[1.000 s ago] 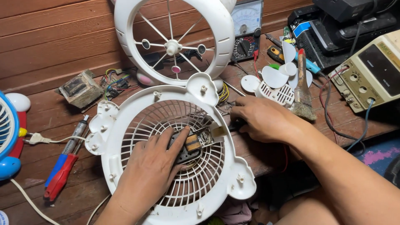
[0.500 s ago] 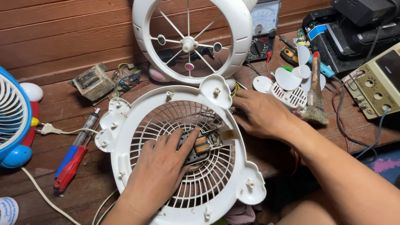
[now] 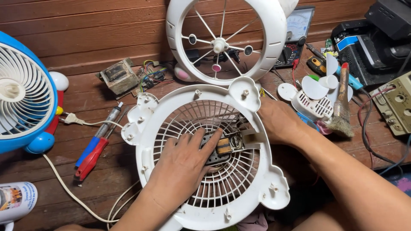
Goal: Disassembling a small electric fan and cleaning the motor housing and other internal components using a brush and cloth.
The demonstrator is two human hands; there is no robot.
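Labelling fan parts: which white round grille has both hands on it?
The flat-lying mesh grille with the motor at its centre. The left hand presses on it, the right hand grips its rim. The spoked grille stands untouched.

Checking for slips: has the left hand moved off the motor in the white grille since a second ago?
No. The left hand stays pressed on the motor, centred in the white grille.

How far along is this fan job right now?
Done: front guard and white blades are off, lying apart. In hand: left hand presses the motor in the rear grille; right hand rests at its rim. Left: blades and guard aren't refitted.
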